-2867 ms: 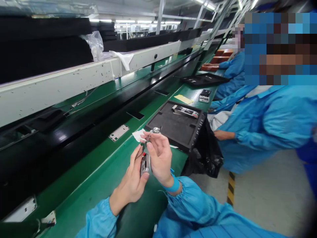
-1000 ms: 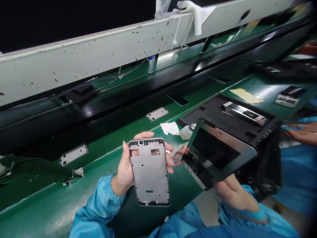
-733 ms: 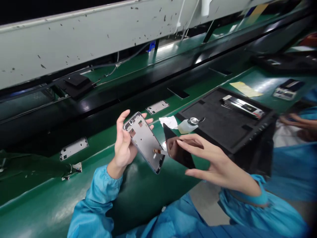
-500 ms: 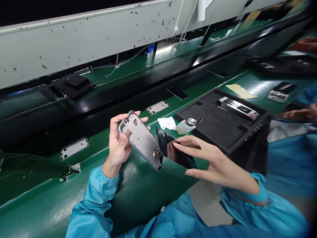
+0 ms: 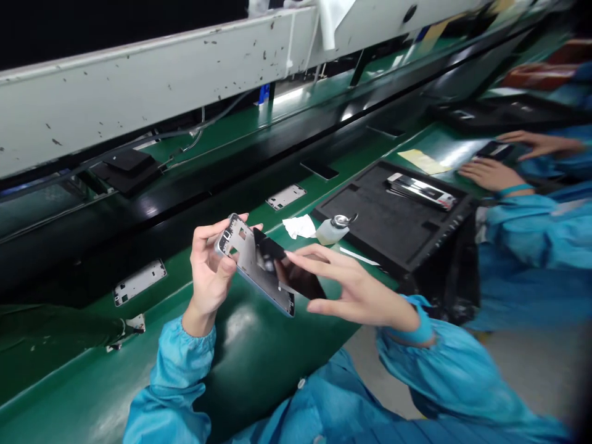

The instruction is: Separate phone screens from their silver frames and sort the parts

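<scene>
My left hand [image 5: 210,265] is closed around the upper end of a phone frame [image 5: 243,251], its grey inner face tilted up toward me. In my right hand [image 5: 342,280] a dark, glossy phone screen [image 5: 300,275] is gripped by its edges, fingers on the far side and thumb on the near one. The screen slants over the phone frame and covers part of its inner face. Whether the two parts touch, I cannot tell. Below them lies the green bench [image 5: 259,357].
Beyond my hands are a white tissue [image 5: 299,226], a small bottle [image 5: 330,231] and a black foam tray [image 5: 370,228] holding strips. More phone frames [image 5: 139,282] lie along the bench, with a dark panel [image 5: 319,169] farther off. At right, a co-worker's hands [image 5: 494,176] handle parts.
My right hand has brought the screen leftward over the phone frame, hiding more of its inner face. The view has shifted, and the co-worker's hands show more fully at right.
</scene>
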{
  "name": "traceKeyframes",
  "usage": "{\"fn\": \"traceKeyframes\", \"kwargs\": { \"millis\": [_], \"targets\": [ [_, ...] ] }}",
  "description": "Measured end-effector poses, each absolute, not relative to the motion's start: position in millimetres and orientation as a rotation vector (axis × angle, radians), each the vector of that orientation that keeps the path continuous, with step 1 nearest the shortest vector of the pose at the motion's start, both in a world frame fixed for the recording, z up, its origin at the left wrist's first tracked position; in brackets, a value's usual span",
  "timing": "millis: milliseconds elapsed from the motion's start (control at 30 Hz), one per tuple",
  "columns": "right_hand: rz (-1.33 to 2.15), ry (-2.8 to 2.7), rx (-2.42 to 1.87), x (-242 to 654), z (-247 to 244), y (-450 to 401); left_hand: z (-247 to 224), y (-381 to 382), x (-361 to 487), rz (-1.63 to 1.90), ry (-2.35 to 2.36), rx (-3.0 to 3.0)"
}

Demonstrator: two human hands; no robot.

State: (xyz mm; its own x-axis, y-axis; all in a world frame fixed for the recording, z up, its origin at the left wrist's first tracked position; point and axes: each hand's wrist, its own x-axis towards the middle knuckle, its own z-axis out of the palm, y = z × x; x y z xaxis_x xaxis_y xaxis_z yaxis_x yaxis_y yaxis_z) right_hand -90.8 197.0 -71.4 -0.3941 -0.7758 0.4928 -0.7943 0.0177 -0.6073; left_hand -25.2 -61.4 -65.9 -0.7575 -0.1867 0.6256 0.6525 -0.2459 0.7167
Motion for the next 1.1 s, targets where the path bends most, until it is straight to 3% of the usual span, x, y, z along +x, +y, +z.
{"fn": "traceKeyframes", "kwargs": {
  "millis": [200, 467, 767, 1100],
  "targets": [
    [1.726, -2.110, 1.632, -88, -90, 188, -61, -70, -26, -1.945, -1.493, -0.532],
    [1.573, -2.151, 1.645, -88, -78, 195, -61, -78, -23, -1.885, -1.625, -0.560],
    [1.912, -2.035, 1.480, -71, -112, 144, -66, -73, -29, -1.840, -1.636, -0.561],
    [2.015, -2.073, 1.552, -75, -117, 143, -68, -86, -29, -1.829, -1.734, -0.540]
  ]
}}
